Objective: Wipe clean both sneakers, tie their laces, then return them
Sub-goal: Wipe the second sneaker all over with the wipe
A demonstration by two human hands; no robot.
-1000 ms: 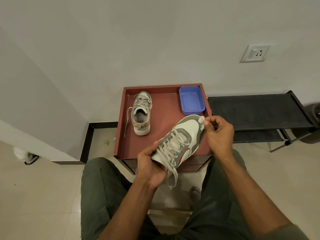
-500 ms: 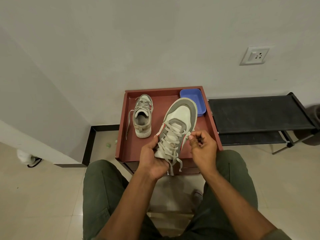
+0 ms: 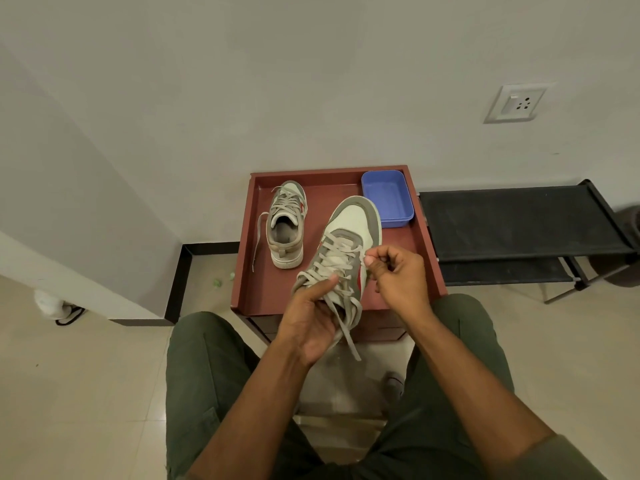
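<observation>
Left hand (image 3: 313,327) gripped the raised sneaker (image 3: 341,258) at its heel, thumb on the laces; right hand (image 3: 398,275) pinched a lace (image 3: 362,259) beside the tongue.

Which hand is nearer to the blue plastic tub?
Right. The right hand pinches a lace just below the blue plastic tub; the left hand holds the sneaker heel, farther away.

No readable text, label, brand or number on any object in view.
</observation>
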